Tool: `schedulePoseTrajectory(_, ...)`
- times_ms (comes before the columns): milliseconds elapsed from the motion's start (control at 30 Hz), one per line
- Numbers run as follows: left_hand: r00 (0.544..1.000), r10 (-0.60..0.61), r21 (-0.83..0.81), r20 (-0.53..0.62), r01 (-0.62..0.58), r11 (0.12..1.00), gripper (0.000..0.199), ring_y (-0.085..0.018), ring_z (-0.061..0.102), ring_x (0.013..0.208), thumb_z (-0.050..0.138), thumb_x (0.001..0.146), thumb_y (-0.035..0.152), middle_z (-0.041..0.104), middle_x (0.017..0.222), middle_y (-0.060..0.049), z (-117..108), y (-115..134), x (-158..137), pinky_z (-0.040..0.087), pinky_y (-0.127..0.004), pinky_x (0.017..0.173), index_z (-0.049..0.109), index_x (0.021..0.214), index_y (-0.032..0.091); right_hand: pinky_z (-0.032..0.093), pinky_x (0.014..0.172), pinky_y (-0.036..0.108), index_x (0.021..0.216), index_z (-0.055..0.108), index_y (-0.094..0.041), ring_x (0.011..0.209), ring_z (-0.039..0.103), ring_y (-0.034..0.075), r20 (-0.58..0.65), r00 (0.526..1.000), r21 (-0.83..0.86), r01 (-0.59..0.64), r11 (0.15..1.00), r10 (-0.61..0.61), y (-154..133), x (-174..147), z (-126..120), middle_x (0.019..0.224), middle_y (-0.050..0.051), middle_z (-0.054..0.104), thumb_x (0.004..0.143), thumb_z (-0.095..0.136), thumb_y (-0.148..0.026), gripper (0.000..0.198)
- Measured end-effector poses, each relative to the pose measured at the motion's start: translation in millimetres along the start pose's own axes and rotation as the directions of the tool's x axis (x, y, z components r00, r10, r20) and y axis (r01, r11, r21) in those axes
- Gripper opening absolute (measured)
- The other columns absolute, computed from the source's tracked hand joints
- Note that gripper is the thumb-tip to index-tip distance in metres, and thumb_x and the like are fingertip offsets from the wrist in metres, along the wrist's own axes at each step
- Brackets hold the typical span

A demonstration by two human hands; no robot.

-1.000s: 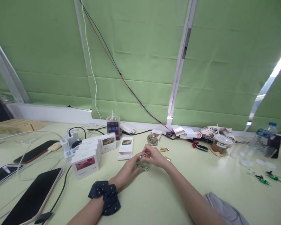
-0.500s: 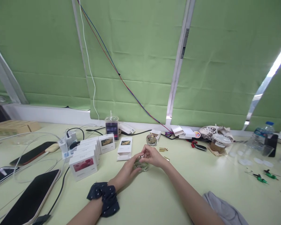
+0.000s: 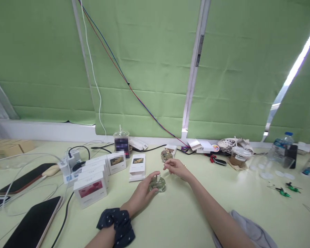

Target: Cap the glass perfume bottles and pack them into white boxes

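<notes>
My left hand is closed around the side of a small round glass bottle standing on the table, with its short neck showing upright between thumb and fingers. Pale greenish contents show through the glass. To the right of the bottle, my right hand hovers with its fingers loosely bent and apart; nothing shows in them. Just beyond its fingertips stands a second round glass bottle with brownish contents. A white box with a flower picture lies behind my left hand.
Several white boxes stand in a row at left, beside phones and tangled cables. A drink cup stands at the back. On the right are another cup, keys, green-handled tools and a water bottle.
My right hand has left the neck of the glass bottle and moved away to the right, its fingers loosening. My left hand stays on the bottle. The camera view has shifted slightly.
</notes>
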State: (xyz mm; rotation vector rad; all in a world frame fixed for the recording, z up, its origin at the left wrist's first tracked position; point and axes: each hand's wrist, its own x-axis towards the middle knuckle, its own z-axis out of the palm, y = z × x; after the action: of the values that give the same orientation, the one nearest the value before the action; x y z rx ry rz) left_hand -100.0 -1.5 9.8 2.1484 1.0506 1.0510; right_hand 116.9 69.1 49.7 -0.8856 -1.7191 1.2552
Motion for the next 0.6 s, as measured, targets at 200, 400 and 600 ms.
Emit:
schedulePoseTrajectory(200,0.999,0.035,-0.002,-0.014,-0.035,0.999,0.054,-0.024,0.049,0.122,0.055,0.083,0.017,0.050,0.136,-0.009,3.3,-2.2,-1.4,0.038,-0.042,0.104,0.040,0.134,0.026,0.039,0.049,0.024,0.076,0.060,-0.016,0.050,0.049,0.010,-0.124,0.992,-0.101,0.011,0.995,-0.023,15.4,6.4,-7.1,0.074,0.005,0.068,0.071,0.064,-0.057,0.041)
schedulePoseTrajectory(400,0.998,0.061,0.005,-0.018,-0.061,0.998,0.057,-0.023,0.049,0.122,0.054,0.081,0.013,0.050,0.135,-0.009,4.6,-2.8,-2.9,0.037,-0.042,0.105,0.039,0.134,0.025,0.048,0.060,0.029,0.081,0.063,-0.016,0.067,0.059,0.018,-0.415,0.907,-0.355,-0.084,0.931,-0.076,36.3,32.0,-51.3,0.080,0.007,0.066,0.079,0.052,-0.036,0.023)
schedulePoseTrajectory(600,0.998,0.065,0.010,-0.024,-0.064,0.998,0.057,-0.022,0.054,0.113,0.054,0.078,0.011,0.055,0.128,-0.009,2.6,2.2,-2.4,0.041,-0.039,0.100,0.040,0.133,0.024,0.040,0.096,0.035,0.099,0.069,-0.019,0.108,0.054,0.022,-0.387,0.912,-0.570,-0.118,0.813,-0.139,50.3,59.2,-64.7,0.115,0.009,0.057,0.062,0.049,0.002,0.047)
